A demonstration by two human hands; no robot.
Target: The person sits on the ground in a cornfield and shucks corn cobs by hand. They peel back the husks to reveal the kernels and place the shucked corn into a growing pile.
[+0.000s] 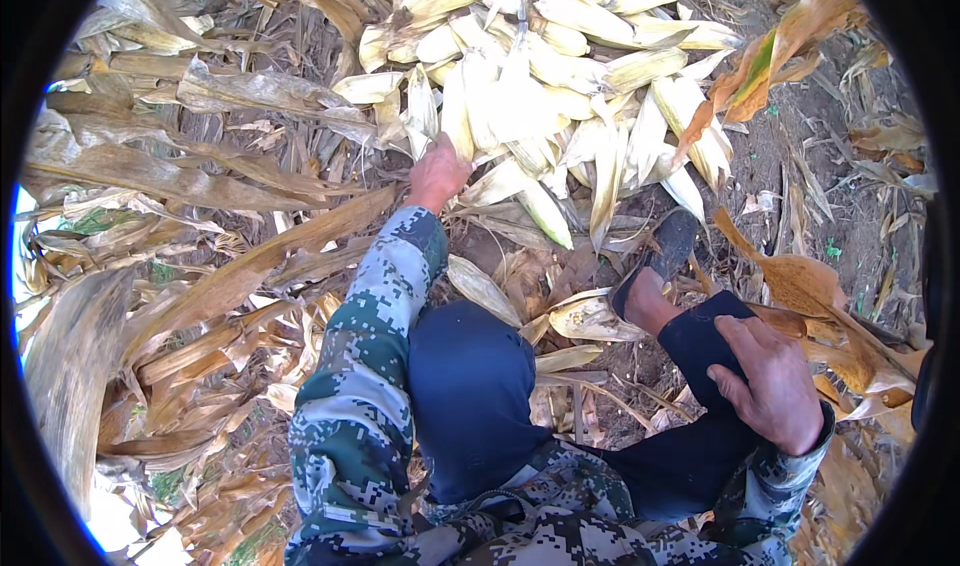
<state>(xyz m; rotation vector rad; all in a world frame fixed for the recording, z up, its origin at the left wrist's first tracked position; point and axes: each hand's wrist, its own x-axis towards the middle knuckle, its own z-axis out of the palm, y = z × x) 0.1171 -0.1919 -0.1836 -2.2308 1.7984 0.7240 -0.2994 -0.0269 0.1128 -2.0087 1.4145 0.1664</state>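
Observation:
My left hand (438,174) reaches forward to the near left edge of a heap of corn ears (625,71) in pale husks. Its fingers are closed at the lower end of a husked-over ear of corn (455,114), which points away from me into the heap; the fingertips are partly hidden. My right hand (768,384) lies on my dark trouser leg (700,351), thumb and fingers apart, holding nothing. One ear with a greenish husk (543,212) sticks out of the heap just right of my left hand.
Dry corn stalks and leaves (230,181) cover the ground on the left. My shoe (668,246) stands by the heap's near right edge. A brown curled leaf (785,51) hangs over the far right. Loose husks (480,288) lie before my knee (470,381).

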